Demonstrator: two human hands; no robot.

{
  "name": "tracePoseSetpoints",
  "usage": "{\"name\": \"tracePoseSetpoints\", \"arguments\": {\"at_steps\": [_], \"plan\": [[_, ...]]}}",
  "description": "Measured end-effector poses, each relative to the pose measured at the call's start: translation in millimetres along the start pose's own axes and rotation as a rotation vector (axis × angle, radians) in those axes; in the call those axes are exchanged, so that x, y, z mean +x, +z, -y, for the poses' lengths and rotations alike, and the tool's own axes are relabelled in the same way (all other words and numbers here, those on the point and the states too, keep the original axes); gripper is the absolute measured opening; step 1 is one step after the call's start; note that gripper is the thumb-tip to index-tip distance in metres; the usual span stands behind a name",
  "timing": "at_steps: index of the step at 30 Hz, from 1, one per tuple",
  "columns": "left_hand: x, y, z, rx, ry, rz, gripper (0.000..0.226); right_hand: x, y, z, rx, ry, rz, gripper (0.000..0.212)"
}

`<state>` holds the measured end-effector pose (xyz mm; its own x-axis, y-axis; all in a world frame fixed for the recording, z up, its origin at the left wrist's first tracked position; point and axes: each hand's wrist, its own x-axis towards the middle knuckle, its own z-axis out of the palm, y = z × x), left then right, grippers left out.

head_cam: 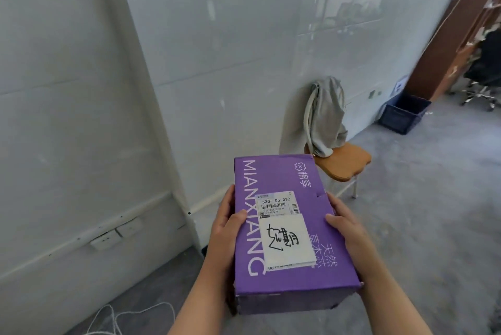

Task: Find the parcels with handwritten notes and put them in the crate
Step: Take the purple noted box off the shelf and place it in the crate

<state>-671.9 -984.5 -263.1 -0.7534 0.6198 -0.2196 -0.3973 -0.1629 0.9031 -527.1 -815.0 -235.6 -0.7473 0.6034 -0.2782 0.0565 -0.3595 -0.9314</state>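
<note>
I hold a purple cardboard parcel (282, 180) lettered MIANXIANG in front of me, low in the middle of the view. On its top sits a printed shipping label, and below that a white note (286, 241) with black handwriting. My left hand (226, 222) grips the parcel's left side, thumb on top. My right hand (344, 222) grips its right side, thumb on the lid. A dark blue plastic crate (404, 115) stands on the floor by the wall, far right and well beyond the parcel.
A wooden-seated chair (343, 161) with a grey garment (325, 115) draped over its back stands against the white wall, between me and the crate. An office chair (485, 85) is at the far right. White cord (130, 318) lies on the grey floor at lower left.
</note>
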Motion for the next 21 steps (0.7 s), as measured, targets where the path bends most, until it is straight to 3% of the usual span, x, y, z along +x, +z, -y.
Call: {"name": "tracePoseSetpoints", "arguments": {"at_steps": [10,21], "plan": [[56.1,-35.7,5.1,-0.063,-0.033,-0.137,0.044,97.5,32.2,-17.7,-0.089,0.112,0.113,0.041],[151.4,-6.8,63.6,-0.047,-0.08,-0.402,0.049,247.1,-16.3,-50.8,-0.129,0.271,0.27,0.042]]}}
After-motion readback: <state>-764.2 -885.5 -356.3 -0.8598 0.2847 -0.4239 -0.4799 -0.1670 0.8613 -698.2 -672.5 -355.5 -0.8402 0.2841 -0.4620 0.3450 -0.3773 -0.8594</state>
